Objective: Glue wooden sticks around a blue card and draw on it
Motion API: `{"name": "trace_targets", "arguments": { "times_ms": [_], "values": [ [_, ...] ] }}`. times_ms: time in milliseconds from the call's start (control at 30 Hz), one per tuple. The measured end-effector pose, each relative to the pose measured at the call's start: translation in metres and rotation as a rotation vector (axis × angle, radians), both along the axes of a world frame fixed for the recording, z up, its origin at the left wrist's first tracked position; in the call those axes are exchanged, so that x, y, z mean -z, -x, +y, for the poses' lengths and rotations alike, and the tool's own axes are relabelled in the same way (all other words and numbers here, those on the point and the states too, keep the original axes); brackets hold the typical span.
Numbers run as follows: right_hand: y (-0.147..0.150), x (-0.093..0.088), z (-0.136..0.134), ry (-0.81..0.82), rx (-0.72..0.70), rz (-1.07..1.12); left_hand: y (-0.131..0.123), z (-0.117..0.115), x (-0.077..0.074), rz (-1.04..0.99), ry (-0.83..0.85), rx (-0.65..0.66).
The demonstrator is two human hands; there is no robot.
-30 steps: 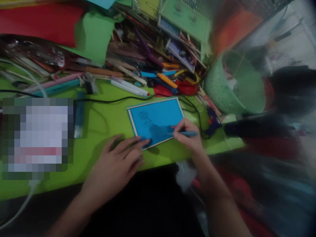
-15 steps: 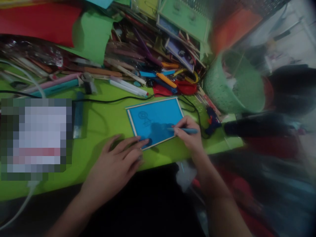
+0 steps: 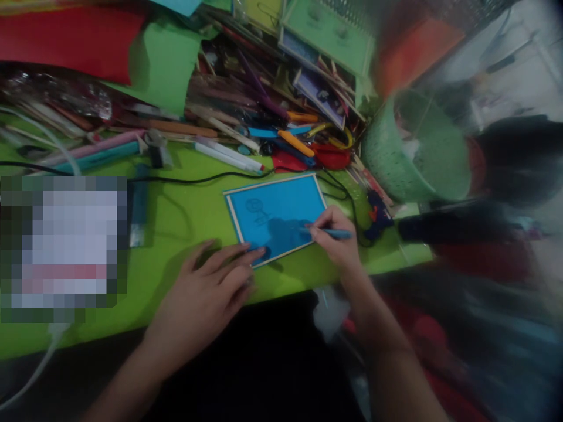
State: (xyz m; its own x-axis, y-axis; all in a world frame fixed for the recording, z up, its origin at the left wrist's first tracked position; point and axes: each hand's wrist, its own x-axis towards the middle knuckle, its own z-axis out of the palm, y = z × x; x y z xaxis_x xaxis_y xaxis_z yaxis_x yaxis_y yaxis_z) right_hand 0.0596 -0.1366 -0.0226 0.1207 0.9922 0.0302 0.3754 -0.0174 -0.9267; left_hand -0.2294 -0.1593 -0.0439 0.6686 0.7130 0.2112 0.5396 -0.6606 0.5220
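Observation:
A blue card with a pale stick border point(image 3: 281, 199) lies tilted on the green tabletop. Dark lines of a small drawing point(image 3: 256, 210), like a flower on a stem, show on its left half. My right hand point(image 3: 336, 237) pinches a blue pen point(image 3: 338, 233), whose tip is at the card's right part; whether it touches cannot be made out. My left hand point(image 3: 215, 281) is open, its fingers stretched out and resting on the card's lower left corner. A shadow falls across the lower middle of the card.
Behind the card runs a black cable point(image 3: 197, 179). Markers point(image 3: 229, 155), an orange-handled cutter point(image 3: 297, 143) and sticks crowd the back. A green basket point(image 3: 417, 158) stands at right, near a dark blue glue gun point(image 3: 377, 217). A blurred-out object point(image 3: 70, 240) is at left.
Almost nothing differs. Both hands keep their places at the card, and the pen tip stays in nearly the same spot.

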Motion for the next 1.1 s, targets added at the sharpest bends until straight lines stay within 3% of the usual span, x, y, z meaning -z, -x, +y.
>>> {"name": "trace_targets", "arguments": {
  "times_ms": [800,1100],
  "values": [
    [0.0013,-0.0018,-0.0007,0.053,-0.004,0.014,-0.0003,0.0005,-0.0013,-0.009,0.009,-0.008],
    [0.0000,-0.0010,-0.0025,-0.021,0.044,-0.002,0.0003,0.0006,-0.0019,0.007,-0.018,0.004]
  ]
}}
